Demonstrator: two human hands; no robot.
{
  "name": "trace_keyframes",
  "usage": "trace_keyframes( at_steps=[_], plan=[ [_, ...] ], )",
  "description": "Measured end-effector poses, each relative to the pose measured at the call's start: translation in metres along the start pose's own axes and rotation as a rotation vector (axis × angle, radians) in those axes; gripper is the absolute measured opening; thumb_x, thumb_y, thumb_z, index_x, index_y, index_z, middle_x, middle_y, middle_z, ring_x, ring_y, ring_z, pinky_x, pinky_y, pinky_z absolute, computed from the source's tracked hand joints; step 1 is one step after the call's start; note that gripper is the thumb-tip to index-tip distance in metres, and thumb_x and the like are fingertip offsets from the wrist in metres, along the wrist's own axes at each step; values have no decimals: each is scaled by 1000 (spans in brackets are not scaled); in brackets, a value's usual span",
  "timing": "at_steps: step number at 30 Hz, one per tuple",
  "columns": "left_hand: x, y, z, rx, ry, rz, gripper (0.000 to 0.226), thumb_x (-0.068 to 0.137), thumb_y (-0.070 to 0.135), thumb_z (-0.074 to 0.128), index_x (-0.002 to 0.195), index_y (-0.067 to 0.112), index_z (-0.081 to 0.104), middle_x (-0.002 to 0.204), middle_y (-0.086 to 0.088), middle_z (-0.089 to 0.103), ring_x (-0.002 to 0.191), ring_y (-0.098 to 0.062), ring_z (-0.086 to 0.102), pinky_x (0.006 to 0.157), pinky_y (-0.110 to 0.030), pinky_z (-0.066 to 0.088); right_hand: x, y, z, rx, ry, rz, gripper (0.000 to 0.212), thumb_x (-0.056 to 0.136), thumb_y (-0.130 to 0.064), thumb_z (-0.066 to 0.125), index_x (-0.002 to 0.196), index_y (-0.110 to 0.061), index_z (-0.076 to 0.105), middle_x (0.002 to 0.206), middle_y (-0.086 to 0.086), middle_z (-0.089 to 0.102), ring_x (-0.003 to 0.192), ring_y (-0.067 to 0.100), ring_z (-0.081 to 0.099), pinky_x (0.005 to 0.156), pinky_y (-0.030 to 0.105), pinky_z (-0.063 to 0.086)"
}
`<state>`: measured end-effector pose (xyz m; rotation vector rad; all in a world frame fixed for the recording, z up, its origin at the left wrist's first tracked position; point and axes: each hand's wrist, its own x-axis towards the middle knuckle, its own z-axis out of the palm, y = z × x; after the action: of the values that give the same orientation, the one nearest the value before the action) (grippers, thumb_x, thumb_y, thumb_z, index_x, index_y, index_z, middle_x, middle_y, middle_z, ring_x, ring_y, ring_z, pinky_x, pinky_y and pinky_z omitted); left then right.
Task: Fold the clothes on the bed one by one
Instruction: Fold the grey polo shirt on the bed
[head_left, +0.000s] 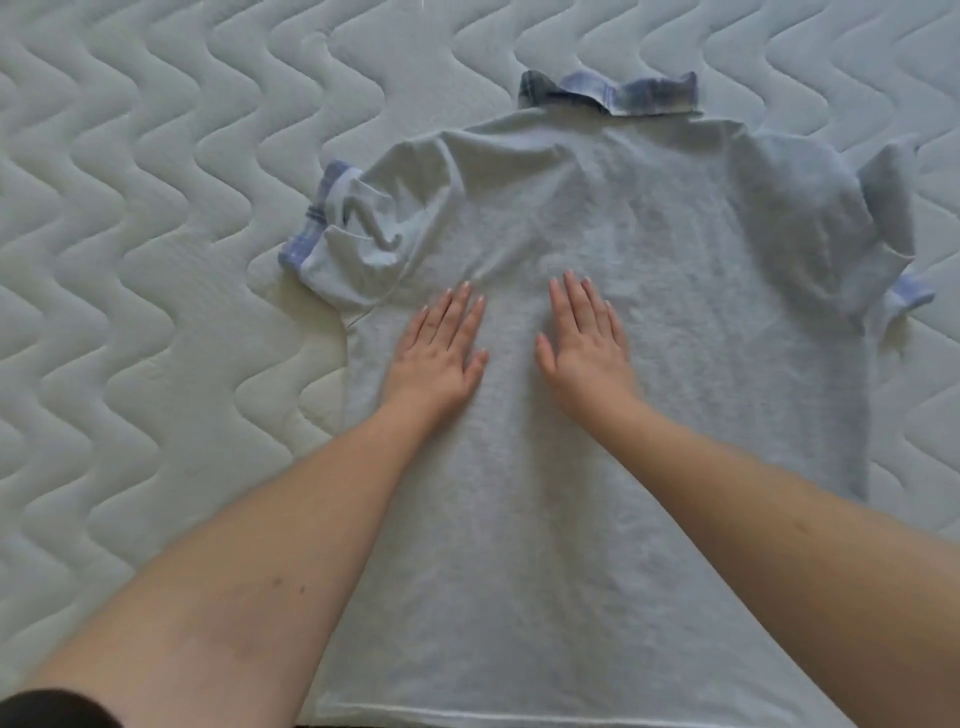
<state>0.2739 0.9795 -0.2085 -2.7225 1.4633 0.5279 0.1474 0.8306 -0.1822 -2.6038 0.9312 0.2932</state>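
Your left hand (436, 353) and right hand (584, 345) lie flat, grip released, on the middle of the grey polo shirt (649, 249). The shirt lies spread back-up on the bed (130, 260), collar (613, 93) far, hem at the near edge. Bare mattress lies left and far.

Looks like a bedroom at home — bare quilted mattress (156, 234) with wavy stitching fills the view, a polo shirt (597, 364) spread across it.
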Motion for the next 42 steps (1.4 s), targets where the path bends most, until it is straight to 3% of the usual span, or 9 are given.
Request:
trace_keyframes(
  at_steps=[7,13,23,28,32,35,38,40,42],
  plan=[
    [8,-11,24,53,136,87,68,95,44,29,157,18,17,164,-3,11,151,-16,10,122,-41,13,104,-30,-10,-30,75,-162,60,103,-31,25,157,-20,2,165,-4,-5,150,11,-8,121,29,-9],
    [9,-12,25,26,136,106,71,93,44,33,157,17,19,164,-4,11,151,-18,10,121,-43,16,162,-48,-8,-122,56,-223,62,104,-44,21,157,-18,3,165,0,-1,151,13,-5,121,33,-8],
    [10,-13,28,14,108,110,73,91,43,37,156,17,20,165,-4,10,152,-19,10,122,-42,11,173,-43,6,-181,91,-318,63,101,-40,26,157,-15,12,164,5,11,151,17,7,122,34,-3],
    [10,-10,5,-62,65,118,61,95,40,34,151,16,36,161,-4,25,149,-18,21,119,-39,20,175,-42,7,-159,89,-316,62,98,-38,30,156,-23,18,163,5,16,150,20,14,122,39,5],
    [23,-28,-39,-521,321,92,35,97,24,44,122,11,65,124,-8,63,116,-23,58,95,-36,44,174,-40,7,-178,82,-350,62,96,-37,29,156,-30,14,164,-3,10,150,25,12,122,42,5],
    [58,-60,-75,-396,548,-41,25,94,14,49,114,11,64,107,-7,64,99,-25,59,86,-38,41,175,-40,7,-178,70,-354,63,96,-35,30,156,-30,15,164,-4,11,150,25,11,122,42,5],
    [103,-99,-97,-315,226,-257,38,100,29,48,136,19,53,137,-2,54,127,-25,47,105,-40,30,175,-41,7,-178,79,-348,62,95,-35,30,156,-28,18,164,0,15,150,26,12,122,42,6],
    [124,-129,-104,-263,-57,-223,52,97,55,41,140,28,47,146,5,44,137,-19,34,113,-39,16,176,-40,9,-176,89,-350,62,95,-36,30,155,-28,20,163,1,17,150,26,15,122,42,6],
    [133,-156,-112,-138,-190,-107,76,77,80,36,132,31,54,141,4,45,134,-22,32,115,-43,8,177,-39,10,-180,99,-351,61,95,-36,31,155,-28,21,163,1,19,149,27,17,122,41,6]
  ],
)
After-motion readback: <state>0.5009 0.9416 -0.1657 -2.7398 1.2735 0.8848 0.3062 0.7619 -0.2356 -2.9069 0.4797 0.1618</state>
